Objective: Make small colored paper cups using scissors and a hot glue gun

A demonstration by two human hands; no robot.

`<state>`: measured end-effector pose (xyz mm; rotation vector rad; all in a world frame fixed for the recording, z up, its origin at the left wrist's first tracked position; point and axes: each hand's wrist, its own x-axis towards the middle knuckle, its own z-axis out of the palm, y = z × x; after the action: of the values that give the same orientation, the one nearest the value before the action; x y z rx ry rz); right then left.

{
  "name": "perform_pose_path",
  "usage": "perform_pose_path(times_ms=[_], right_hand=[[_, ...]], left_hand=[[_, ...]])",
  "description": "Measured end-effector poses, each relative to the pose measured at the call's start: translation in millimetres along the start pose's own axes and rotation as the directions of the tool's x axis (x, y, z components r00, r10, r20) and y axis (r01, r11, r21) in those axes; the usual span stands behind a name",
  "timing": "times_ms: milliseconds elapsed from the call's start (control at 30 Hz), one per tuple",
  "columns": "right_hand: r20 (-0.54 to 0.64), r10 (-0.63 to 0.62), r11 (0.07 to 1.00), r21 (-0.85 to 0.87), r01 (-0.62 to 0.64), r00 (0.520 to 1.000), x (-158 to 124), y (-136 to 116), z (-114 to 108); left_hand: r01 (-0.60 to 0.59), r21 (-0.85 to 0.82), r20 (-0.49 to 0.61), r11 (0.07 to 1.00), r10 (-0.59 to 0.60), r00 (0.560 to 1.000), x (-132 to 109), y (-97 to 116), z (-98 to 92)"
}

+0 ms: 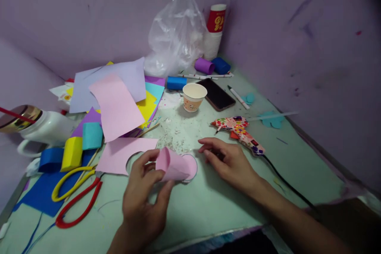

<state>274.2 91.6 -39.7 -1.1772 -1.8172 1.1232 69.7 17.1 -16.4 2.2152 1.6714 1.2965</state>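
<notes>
My left hand (148,194) grips a rolled pink paper tube (172,165) between thumb and fingers, tilted with its open end toward the left. The tube's far end meets a pink paper disc (193,166) lying on the table; I cannot tell whether the two are joined. To the right of the disc, my right hand (224,158) hovers with loosely curved fingers apart and nothing in them. Just beyond it lies a flower-patterned glue gun (241,129) with a clear glue stick in its back. Left of the tube is a pink sheet (119,154) with a round cut-out.
A small paper cup (194,97) stands mid-table beside a phone (218,94). Red- and yellow-handled scissors (79,202), coloured paper tubes (72,153) and a white mug (53,127) crowd the left. Behind are stacked paper sheets (80,91), a plastic bag (175,31) and stacked cups (214,31).
</notes>
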Motion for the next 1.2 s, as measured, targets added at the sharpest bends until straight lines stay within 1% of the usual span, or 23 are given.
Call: perform_pose_path(times_ms=[67,133,167,233,300,333,433,500,567,633,667,733,800,900,933,967,1067,1133,1167,1200], right_hand=[[0.084,0.098,0.982,0.151,-0.11,0.992,0.4,-4.5,1.1],[0.188,0.204,0.915,0.312,-0.256,0.961,1.2,-8.1,2.7],[0.231,0.249,0.87,0.374,-0.322,0.94,1.8,-9.1,3.5],[0.294,0.315,0.779,0.463,-0.422,0.903,3.1,-8.8,4.5],[0.34,0.345,0.689,0.541,-0.482,0.875,4.6,-6.2,4.8],[0.366,0.347,0.642,0.579,-0.503,0.863,5.4,-4.5,4.8],[0.43,0.33,0.504,0.672,-0.542,0.84,6.9,-0.7,4.7],[0.478,0.308,0.406,0.716,-0.568,0.822,6.9,-0.3,5.3],[0.527,0.266,0.319,0.742,-0.59,0.807,5.8,-1.0,6.8],[0.567,0.22,0.268,0.748,-0.608,0.794,3.9,-2.2,9.5],[0.576,0.207,0.257,0.748,-0.612,0.791,3.0,-2.8,11.1],[0.573,0.212,0.244,0.753,-0.611,0.792,2.0,-4.4,14.2],[0.577,0.23,0.208,0.757,-0.619,0.784,2.3,-6.9,16.2],[0.635,0.229,0.08,0.743,-0.664,0.738,4.2,-12.2,16.8],[0.652,0.221,0.041,0.737,-0.674,0.726,4.8,-14.1,16.6],[0.661,0.216,0.011,0.735,-0.678,0.719,5.2,-15.9,16.6],[0.641,0.237,-0.025,0.755,-0.655,0.73,5.7,-20.3,18.6],[0.607,0.279,-0.029,0.78,-0.625,0.744,6.5,-21.8,21.4],[0.588,0.307,-0.033,0.792,-0.609,0.748,7.2,-22.2,23.0],[0.573,0.335,-0.038,0.801,-0.597,0.748,8.1,-22.2,24.4]], left_hand=[[0.044,-0.083,0.022,0.996,-0.042,0.999,-0.5,-4.1,-9.5],[0.063,-0.128,0.043,0.99,-0.058,0.997,-1.3,-5.6,-15.9],[0.065,-0.144,0.036,0.987,-0.06,0.998,-1.9,-5.2,-17.6],[0.051,-0.151,-0.029,0.987,-0.056,0.998,-2.9,-2.4,-18.7],[0.048,-0.122,-0.086,0.991,-0.058,0.995,-3.4,2.2,-17.6],[0.058,-0.092,-0.094,0.994,-0.067,0.993,-3.3,4.6,-16.8],[0.083,-0.012,-0.06,0.997,-0.083,0.995,-1.7,8.4,-14.8],[0.065,-0.02,-0.03,0.998,-0.065,0.997,-1.0,5.8,-14.6],[0.025,-0.039,0.033,0.999,-0.024,0.999,-1.4,-0.2,-14.9],[-0.026,-0.063,0.096,0.998,0.032,0.995,-2.5,-6.1,-14.6],[-0.038,-0.071,0.106,0.997,0.045,0.993,-3.0,-7.7,-13.9],[-0.027,-0.093,0.091,0.995,0.036,0.995,-3.5,-6.8,-11.7],[0.016,-0.116,0.077,0.993,-0.007,0.997,-2.6,-1.5,-9.5],[0.031,-0.148,0.115,0.988,-0.014,0.993,1.8,6.0,-8.4],[0.007,-0.138,0.126,0.99,0.01,0.992,4.1,6.7,-8.4],[-0.041,-0.114,0.137,0.993,0.057,0.989,6.7,6.3,-8.3],[-0.234,0.013,0.209,0.972,0.226,0.951,15.5,1.8,-6.7],[-0.3,0.1,0.266,0.949,0.265,0.927,21.0,0.6,-5.4],[-0.312,0.146,0.281,0.939,0.264,0.923,23.1,1.6,-5.5],[-0.316,0.201,0.273,0.927,0.256,0.927,24.8,4.0,-6.2]])
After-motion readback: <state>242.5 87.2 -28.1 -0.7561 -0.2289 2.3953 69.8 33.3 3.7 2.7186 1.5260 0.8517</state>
